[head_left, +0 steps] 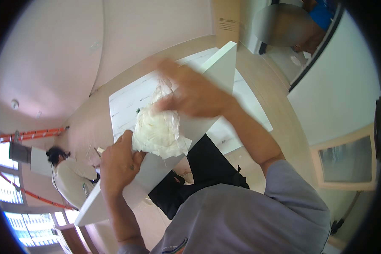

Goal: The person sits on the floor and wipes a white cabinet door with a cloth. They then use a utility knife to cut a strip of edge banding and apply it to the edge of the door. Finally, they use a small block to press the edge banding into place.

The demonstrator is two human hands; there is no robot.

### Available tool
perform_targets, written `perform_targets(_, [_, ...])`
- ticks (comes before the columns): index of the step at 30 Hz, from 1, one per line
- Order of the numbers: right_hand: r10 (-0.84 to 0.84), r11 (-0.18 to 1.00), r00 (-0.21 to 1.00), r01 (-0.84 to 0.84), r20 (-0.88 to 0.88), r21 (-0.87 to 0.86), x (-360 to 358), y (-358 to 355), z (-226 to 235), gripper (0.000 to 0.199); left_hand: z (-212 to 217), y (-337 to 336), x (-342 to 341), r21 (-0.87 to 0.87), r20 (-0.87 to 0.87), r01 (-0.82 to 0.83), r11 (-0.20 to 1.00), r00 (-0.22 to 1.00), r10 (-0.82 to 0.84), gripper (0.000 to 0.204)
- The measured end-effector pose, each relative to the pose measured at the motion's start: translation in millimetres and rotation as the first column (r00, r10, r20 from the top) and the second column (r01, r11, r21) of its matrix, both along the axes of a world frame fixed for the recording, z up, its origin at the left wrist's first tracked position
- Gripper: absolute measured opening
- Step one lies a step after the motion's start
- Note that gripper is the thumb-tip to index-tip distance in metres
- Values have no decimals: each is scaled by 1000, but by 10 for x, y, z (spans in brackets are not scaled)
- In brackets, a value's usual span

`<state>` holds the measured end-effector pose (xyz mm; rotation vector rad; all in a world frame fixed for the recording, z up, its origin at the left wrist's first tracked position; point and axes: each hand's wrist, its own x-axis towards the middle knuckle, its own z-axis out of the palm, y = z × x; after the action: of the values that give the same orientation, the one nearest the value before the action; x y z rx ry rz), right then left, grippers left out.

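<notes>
A crumpled off-white wad of soft material, with thin see-through film along its right side, lies at the middle of a long white panel. The panel slants across in front of me from lower left to upper right. My left hand is closed over the panel's edge, its fingertips and thumb right beside the wad. Above the wad, my right hand is smeared by motion. Its thumb side overlaps the wad's upper right, and whether it grips the film cannot be made out.
White marble-patterned sheets lie on the floor under the panel. At the left, another person bends down near an orange ladder. A cardboard box stands by the far wall. Someone else is in the doorway at upper right.
</notes>
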<state>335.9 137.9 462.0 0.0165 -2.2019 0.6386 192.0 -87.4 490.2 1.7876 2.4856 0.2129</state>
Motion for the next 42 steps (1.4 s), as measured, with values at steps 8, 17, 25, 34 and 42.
perform_targets(8, [-140,984,839,60,525,166,-449,-957,131,67,-86,-59,104,-103,-207,-55,993,978,32,38])
perform_targets(17, [-528,849,658,408,536,336,-69,163,-2,84,-74,-15,176,-52,-205,-96,994,975,84,48])
perform_targets(25, [-548,812,619,554,563,181,-134,1024,-27,78,-81,-8,15,11,-215,-90,996,972,90,48])
perform_targets(34, [-425,905,827,403,369,138,-497,-131,-111,78,-73,11,27,14,-214,-117,993,970,118,50])
perform_targets(42, [-475,862,687,489,551,133,46,1422,-117,65,-22,-114,33,-12,-211,-148,989,967,142,48])
